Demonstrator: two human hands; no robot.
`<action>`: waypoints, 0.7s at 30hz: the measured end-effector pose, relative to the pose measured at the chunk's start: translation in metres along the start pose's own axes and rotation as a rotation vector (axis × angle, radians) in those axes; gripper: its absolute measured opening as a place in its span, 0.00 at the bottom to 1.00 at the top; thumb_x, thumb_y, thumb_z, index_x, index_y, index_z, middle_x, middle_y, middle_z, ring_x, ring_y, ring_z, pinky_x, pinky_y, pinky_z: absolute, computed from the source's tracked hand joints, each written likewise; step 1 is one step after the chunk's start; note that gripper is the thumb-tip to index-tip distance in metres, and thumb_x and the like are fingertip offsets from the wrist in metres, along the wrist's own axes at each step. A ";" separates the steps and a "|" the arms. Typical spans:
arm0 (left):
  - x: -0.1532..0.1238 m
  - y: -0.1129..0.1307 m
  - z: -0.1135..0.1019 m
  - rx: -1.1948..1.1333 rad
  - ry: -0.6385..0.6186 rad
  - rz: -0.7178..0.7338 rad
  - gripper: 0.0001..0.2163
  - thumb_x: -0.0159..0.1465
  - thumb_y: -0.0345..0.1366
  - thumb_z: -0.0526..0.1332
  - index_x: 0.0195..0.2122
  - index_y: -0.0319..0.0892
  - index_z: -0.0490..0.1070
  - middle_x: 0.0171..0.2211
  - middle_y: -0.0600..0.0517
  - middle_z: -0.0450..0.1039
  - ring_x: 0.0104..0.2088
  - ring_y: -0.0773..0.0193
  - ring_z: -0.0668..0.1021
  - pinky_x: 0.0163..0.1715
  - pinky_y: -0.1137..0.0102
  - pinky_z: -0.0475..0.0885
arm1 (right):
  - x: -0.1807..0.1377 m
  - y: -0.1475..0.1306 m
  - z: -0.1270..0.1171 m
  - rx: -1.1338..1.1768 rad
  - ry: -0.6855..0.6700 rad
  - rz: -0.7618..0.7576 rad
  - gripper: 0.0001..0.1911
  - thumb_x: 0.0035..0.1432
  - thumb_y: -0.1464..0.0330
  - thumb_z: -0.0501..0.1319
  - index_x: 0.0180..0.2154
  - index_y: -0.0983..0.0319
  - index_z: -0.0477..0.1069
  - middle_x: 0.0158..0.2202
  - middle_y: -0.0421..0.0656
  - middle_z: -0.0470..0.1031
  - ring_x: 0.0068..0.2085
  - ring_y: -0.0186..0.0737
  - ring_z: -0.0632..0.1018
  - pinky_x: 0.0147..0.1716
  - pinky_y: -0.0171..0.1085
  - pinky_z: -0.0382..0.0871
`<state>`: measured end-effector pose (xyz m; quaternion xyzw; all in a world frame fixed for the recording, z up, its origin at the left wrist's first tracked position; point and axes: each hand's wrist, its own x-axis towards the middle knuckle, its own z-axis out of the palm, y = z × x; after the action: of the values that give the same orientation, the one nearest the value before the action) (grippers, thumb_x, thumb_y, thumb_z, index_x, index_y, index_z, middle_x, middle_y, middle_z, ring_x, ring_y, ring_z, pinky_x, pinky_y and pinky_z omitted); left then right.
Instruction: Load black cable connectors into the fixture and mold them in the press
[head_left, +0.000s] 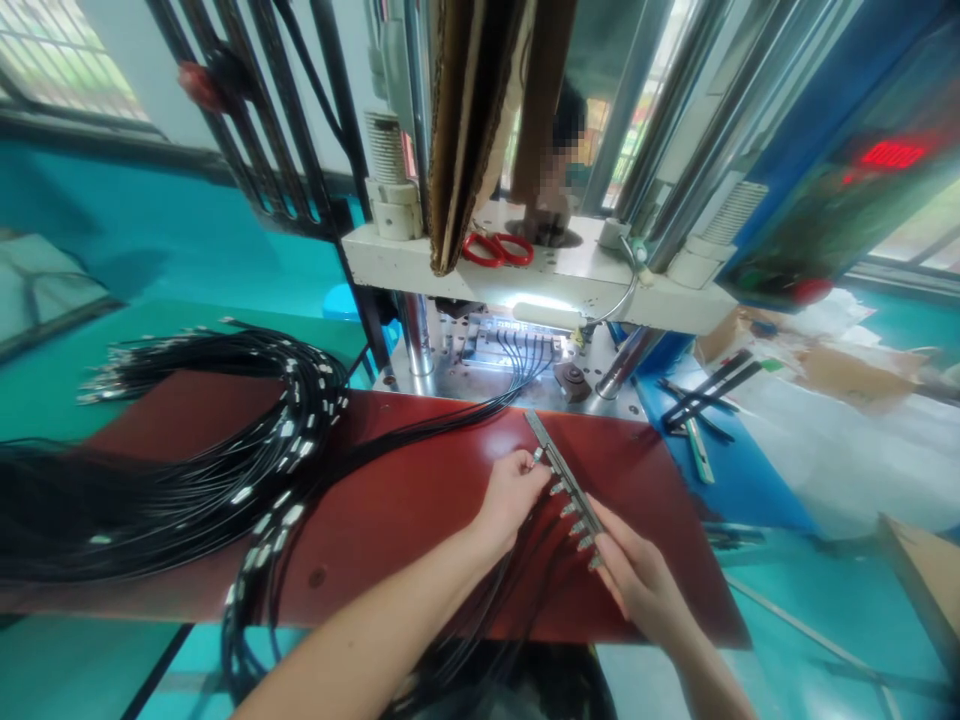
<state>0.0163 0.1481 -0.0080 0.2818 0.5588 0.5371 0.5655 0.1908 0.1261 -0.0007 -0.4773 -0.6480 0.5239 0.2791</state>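
A narrow metal jig bar (559, 462) lies slanted on the dark red board (405, 500), with several metal cable plugs seated along its left side. My left hand (511, 497) pinches one plug (537, 456) at the bar's upper part, fingers closed on it. My right hand (634, 572) rests with fingers stretched along the bar's lower end, touching it and the plugs there. Black cables (517, 590) run from the plugs down toward me under both hands.
A big bundle of black cables (225, 460) with metal ends covers the left of the board. Behind stands a moulding press (525, 270) with cables in its lit die (517, 345), red scissors (496, 249) on its plate, tools (701, 400) at right.
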 end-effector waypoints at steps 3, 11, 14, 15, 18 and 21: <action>0.000 0.000 -0.004 0.024 -0.039 0.030 0.13 0.48 0.41 0.60 0.20 0.40 0.57 0.13 0.62 0.52 0.13 0.77 0.54 0.15 0.78 0.47 | 0.000 -0.001 0.002 -0.029 -0.010 0.009 0.27 0.55 0.55 0.54 0.53 0.61 0.64 0.21 0.41 0.71 0.17 0.32 0.66 0.16 0.31 0.63; 0.010 0.000 -0.023 0.256 0.050 0.244 0.05 0.58 0.38 0.52 0.32 0.43 0.56 0.21 0.59 0.58 0.19 0.71 0.62 0.22 0.75 0.57 | -0.001 -0.002 0.002 0.189 0.061 0.051 0.27 0.55 0.56 0.55 0.52 0.64 0.64 0.15 0.37 0.66 0.11 0.26 0.56 0.10 0.28 0.48; 0.012 -0.003 -0.029 0.511 0.096 0.431 0.04 0.59 0.36 0.52 0.29 0.42 0.59 0.24 0.55 0.63 0.25 0.67 0.67 0.30 0.72 0.60 | -0.001 -0.001 0.002 0.215 0.063 0.068 0.28 0.55 0.56 0.55 0.52 0.66 0.63 0.14 0.36 0.64 0.12 0.25 0.55 0.10 0.28 0.45; 0.011 -0.003 -0.030 0.563 0.086 0.457 0.04 0.59 0.35 0.52 0.29 0.42 0.61 0.25 0.55 0.64 0.26 0.67 0.67 0.30 0.71 0.60 | -0.002 -0.001 0.002 0.220 0.068 0.073 0.28 0.55 0.56 0.56 0.52 0.66 0.63 0.15 0.37 0.65 0.12 0.25 0.55 0.10 0.28 0.45; 0.009 -0.002 -0.028 0.573 0.013 0.445 0.07 0.60 0.36 0.51 0.26 0.42 0.64 0.22 0.55 0.65 0.24 0.67 0.67 0.29 0.72 0.59 | -0.002 -0.002 0.002 0.220 0.057 0.081 0.27 0.55 0.56 0.55 0.52 0.66 0.63 0.20 0.41 0.71 0.12 0.24 0.56 0.10 0.28 0.45; 0.009 0.000 -0.024 0.400 -0.068 0.318 0.11 0.58 0.39 0.53 0.21 0.40 0.63 0.19 0.55 0.63 0.22 0.69 0.65 0.26 0.74 0.58 | -0.003 -0.002 0.002 0.199 0.033 0.088 0.26 0.56 0.57 0.55 0.52 0.65 0.63 0.20 0.41 0.71 0.12 0.24 0.56 0.11 0.27 0.46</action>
<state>-0.0076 0.1500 -0.0160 0.4901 0.5833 0.4883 0.4255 0.1899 0.1228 0.0010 -0.4837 -0.5665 0.5894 0.3127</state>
